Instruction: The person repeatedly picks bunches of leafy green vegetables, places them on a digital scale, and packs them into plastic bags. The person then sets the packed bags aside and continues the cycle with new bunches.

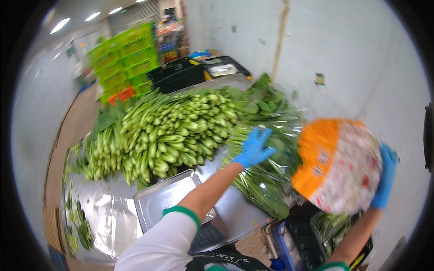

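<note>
My left hand, in a blue glove, has its fingers spread over leafy greens in clear plastic bags. At the right, my right hand, also gloved in blue, grips the far edge of a large round orange and floral-patterned item; motion blurs it and its kind is unclear. A big pile of green leafy vegetables with pale stalks lies left of the bags. Near my left forearm is a metal tray on a scale with a keypad.
Leaf scraps lie on the metal table at left. Behind it stand stacked green crates and black crates. A black crate with bagged greens is below at right. A pale wall borders the right side.
</note>
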Motion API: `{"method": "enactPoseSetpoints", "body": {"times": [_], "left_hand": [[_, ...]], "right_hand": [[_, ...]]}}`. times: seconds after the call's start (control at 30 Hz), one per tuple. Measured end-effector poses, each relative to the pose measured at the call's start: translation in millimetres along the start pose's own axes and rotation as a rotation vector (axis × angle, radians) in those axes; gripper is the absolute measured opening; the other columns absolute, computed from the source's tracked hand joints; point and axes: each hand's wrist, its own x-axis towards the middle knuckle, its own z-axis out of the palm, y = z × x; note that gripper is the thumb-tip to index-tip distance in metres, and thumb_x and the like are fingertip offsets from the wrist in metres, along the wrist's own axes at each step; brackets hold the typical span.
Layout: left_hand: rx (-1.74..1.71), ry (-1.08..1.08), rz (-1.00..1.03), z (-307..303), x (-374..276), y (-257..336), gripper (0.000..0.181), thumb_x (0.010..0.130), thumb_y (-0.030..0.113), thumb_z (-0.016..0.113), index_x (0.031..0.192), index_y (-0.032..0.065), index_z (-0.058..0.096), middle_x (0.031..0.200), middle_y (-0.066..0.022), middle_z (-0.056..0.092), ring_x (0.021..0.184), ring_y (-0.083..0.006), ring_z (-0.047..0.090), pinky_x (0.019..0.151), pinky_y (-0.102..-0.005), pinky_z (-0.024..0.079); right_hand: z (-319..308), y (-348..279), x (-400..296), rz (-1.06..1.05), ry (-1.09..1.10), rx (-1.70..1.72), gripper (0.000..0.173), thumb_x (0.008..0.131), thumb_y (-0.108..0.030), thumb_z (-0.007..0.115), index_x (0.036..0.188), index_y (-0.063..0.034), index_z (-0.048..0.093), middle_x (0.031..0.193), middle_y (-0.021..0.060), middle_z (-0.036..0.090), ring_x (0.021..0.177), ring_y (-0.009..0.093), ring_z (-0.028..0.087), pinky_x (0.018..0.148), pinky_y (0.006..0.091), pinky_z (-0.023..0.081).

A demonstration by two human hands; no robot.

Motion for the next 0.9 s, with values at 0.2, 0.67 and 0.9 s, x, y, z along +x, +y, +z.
{"method": "enactPoseSetpoints", "body": {"times": [0.2, 0.67, 0.9], "left_hand": [[0.276, -0.505, -0.325, 6, 6, 7, 0.082, 0.08, 0.067, 0.053, 0.148, 0.0271, 0.028, 0.156, -0.0173, 0.016, 0.141, -0.0441, 0.015, 0.108, -0.0662, 0.015], [-1.219, -0.055, -0.373, -325, -284, 22, 0.086, 0.083, 0.008, 0.066, 0.152, 0.0192, 0.015, 0.148, -0.0098, 0.035, 0.127, -0.0229, 0.045, 0.105, -0.0375, 0.037], [-0.636, 0.035, -0.629, -336, -436, -96, 0.082, 0.08, 0.012, 0.064, 0.149, 0.0052, 0.02, 0.129, -0.0157, 0.054, 0.117, -0.0255, 0.055, 0.099, -0.0354, 0.043]], "right_hand": [[-1, -1, -108, -0.145, 0.102, -0.217, 0.028, 0.095, -0.024, 0.052, 0.106, -0.0002, 0.06, 0.093, 0.0051, 0.06, 0.087, 0.015, 0.058, 0.081, 0.0311, 0.048], [187, -37, -186, 0.432, -0.416, 0.515, 0.031, 0.093, -0.028, 0.055, 0.106, -0.0017, 0.065, 0.097, 0.007, 0.065, 0.093, 0.018, 0.062, 0.083, 0.0336, 0.05], [371, 53, -256, -0.03, -1.238, -0.621, 0.028, 0.085, -0.022, 0.061, 0.1, 0.001, 0.068, 0.091, 0.0147, 0.07, 0.086, 0.025, 0.066, 0.08, 0.0361, 0.05]]}}
